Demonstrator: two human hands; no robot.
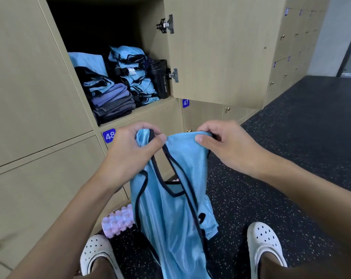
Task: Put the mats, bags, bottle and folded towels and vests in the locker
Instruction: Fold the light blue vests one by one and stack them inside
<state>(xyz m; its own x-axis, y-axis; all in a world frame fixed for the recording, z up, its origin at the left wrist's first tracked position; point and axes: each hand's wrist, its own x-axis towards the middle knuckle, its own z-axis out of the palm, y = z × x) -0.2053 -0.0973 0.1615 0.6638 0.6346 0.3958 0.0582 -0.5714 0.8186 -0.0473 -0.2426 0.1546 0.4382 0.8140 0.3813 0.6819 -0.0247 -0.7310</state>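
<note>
light blue vest (176,218) with black trim; black bottle (160,79); pink roller (118,220)

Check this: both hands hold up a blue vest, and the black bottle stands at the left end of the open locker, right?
Not quite. The head view shows the black bottle at the right end of the open locker, by the door hinge, not the left. The rest holds: the left hand and right hand hold up the blue vest.
</note>
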